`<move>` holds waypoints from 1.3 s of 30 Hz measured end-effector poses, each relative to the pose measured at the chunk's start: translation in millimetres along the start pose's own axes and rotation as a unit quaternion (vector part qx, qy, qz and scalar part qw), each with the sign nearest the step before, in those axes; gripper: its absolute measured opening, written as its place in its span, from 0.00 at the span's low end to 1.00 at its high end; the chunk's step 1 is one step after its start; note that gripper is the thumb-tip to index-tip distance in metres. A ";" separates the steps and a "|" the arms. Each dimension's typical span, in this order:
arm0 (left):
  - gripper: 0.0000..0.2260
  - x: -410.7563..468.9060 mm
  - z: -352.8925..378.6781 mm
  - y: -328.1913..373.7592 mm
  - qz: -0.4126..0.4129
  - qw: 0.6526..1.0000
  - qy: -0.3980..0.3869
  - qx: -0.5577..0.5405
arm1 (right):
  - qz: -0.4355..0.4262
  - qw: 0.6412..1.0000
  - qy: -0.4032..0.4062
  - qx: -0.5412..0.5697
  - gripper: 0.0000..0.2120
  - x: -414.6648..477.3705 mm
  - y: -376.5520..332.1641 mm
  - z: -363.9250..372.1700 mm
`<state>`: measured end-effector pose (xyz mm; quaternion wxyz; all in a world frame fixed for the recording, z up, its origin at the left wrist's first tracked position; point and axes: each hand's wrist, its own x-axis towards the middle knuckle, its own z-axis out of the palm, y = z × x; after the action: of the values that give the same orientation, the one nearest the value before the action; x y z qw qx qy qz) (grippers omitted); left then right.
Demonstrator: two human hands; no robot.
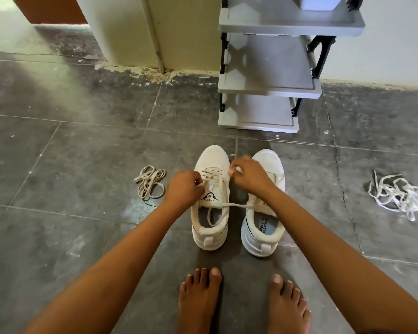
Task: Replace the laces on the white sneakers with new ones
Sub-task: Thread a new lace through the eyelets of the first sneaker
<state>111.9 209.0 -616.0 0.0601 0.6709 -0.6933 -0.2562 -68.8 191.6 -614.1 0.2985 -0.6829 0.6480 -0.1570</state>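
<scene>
The left sneaker [211,156], stood on the floor [82,165] beside the right sneaker [268,161], was judged partly threaded. Its new lace [212,175] was pinched by the left hand [185,189] and the right hand [249,174]. The right sneaker seemed unthreaded. A coiled lace [150,182] was left waiting and the old laces [396,196] lay discarded.

White sneaker [211,157] half-laced beneath the grip, beige lace [223,189] pinched, second sneaker [268,160] beside, coiled lace [148,183] left, tangled white laces [396,194] right.

Both arms [130,249] stretched forward and down, left hand [184,189] and right hand [250,175] knuckles-up, each curled and pinching the lace [237,205], bare feet [198,300] flat between them.
</scene>
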 end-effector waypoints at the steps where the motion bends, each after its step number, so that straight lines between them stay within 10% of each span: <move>1: 0.06 0.2 -0.5 -0.7 -0.003 1.000 -0.001 -0.004 | -0.005 0.999 0.034 0.031 0.06 0.4 1.0 -4.6; 5: 0.05 1.2 -1.7 -1.7 -0.012 1.000 -0.001 -0.025 | 0.005 0.987 0.118 0.110 0.05 -10.0 4.0 -4.8; 14: 0.01 1.3 -1.3 3.3 -0.002 1.000 -0.015 -0.025 | 0.007 1.000 0.021 0.003 0.08 -5.8 15.7 -30.6; 23: 0.16 -6.2 -9.6 5.1 0.038 0.998 -0.035 0.024 | -0.032 0.997 0.043 -0.058 0.06 -21.6 25.9 -51.7; 32: 0.18 -9.6 -14.3 7.3 0.043 0.997 -0.042 0.046 | -0.062 0.955 -0.158 -0.244 0.11 -45.5 18.1 -39.6; 39: 0.13 -9.1 -22.0 10.7 0.053 0.998 -0.018 0.025 | -0.067 0.989 -0.111 -0.065 0.03 -39.2 2.3 -54.1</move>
<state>112.5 211.4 -590.0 0.0443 0.6299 -0.7351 -0.2466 -107.5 219.0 -566.9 0.3127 -0.7561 0.5721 -0.0577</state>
